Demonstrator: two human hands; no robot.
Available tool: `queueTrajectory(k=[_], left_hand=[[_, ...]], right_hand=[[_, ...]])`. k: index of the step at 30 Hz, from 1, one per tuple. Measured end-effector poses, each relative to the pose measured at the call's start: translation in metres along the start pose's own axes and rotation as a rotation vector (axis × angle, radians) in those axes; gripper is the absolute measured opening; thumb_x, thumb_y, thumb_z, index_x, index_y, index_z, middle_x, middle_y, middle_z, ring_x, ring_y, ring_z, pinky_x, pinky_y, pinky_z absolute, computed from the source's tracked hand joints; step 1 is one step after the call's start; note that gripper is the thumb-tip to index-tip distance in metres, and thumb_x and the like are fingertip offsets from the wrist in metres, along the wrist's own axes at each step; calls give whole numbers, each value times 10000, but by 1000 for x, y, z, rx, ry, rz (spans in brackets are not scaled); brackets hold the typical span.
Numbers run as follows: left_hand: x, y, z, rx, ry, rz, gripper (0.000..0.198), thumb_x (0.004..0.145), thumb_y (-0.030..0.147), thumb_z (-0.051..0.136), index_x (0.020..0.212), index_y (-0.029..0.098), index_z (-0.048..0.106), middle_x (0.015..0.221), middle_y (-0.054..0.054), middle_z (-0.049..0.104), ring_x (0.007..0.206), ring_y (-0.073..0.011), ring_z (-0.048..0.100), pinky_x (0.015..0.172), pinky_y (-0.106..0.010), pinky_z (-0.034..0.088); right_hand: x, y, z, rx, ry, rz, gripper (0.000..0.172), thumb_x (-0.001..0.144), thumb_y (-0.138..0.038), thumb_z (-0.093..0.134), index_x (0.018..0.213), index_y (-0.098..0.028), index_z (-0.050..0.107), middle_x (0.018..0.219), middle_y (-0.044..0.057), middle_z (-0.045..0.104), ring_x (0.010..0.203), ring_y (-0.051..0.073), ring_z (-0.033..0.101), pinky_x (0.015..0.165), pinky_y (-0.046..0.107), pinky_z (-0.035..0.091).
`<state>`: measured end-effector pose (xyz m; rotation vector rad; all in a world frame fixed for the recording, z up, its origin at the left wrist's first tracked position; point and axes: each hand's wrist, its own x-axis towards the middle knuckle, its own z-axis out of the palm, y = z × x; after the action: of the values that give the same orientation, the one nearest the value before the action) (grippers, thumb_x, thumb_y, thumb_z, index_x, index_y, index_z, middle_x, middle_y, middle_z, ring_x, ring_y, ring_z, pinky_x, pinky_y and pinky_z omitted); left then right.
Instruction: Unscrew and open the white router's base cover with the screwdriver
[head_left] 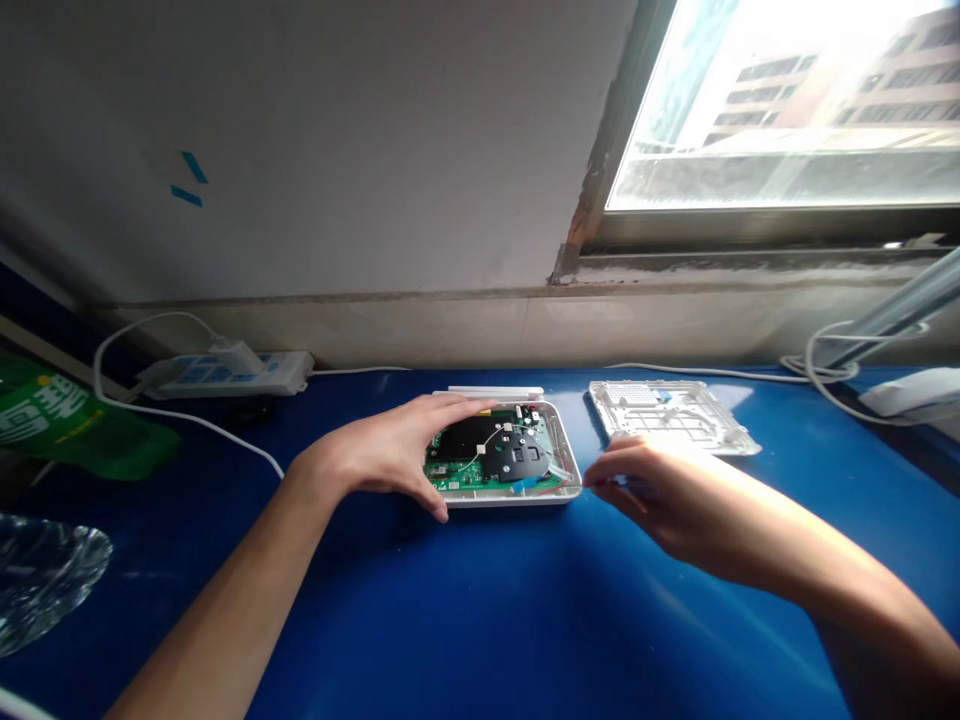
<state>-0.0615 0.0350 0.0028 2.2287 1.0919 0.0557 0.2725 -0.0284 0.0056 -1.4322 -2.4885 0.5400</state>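
A white device casing [517, 498], which looks like a router, lies open on the table. Inside sit a green circuit board [469, 470], black plates [517, 458], thin white cables and a short blue strip [527, 484]. My left hand [394, 445] spans the left end of the casing, thumb on the near edge, fingers over the far one. By the near right corner, my right hand [637, 490] has its fingers pinched together close to the rim. Whatever they hold is hidden. Behind it lies a white ribbed cover [690, 415], inner side up.
A power strip [225, 375] with a plugged-in white adapter stands at the back left. A green bottle [67, 420] and a clear plastic bottle [45, 580] lie left. White cable [825, 365] coils around a post at the right, below the window.
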Motion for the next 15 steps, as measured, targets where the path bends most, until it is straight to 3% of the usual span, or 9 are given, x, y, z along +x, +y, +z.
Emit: queueTrajectory(k=[2,7,15], left_hand=[[-1,-2,-3,-3,15,10,1259,562,426,1033,1647,380,397,1707,-73,394,1583,-382,325,1286,-533,310],[-1,1,-1,2,54,-9,1256,530,386,1044,1624,416,429,1696,-58,418,1566,-396,353,1255,-566,353],[-4,5,-1,28,58,-59,1247,549,328,1036,1618,472,411,1705,-43,392,1563,-375,373,1238,-538,397]], right_hand=[[-3,5,-3,42,-64,9,297,1050,-391,549,1048,-269,820,950,71,792,800,221,737,731,321,585],[-7,12,-4,97,-126,51,362,1078,-487,487,1090,-298,795,1038,60,776,917,234,734,859,381,588],[-7,11,-7,109,-116,76,351,1053,-491,518,1090,-300,810,1051,68,794,935,262,746,850,402,602]])
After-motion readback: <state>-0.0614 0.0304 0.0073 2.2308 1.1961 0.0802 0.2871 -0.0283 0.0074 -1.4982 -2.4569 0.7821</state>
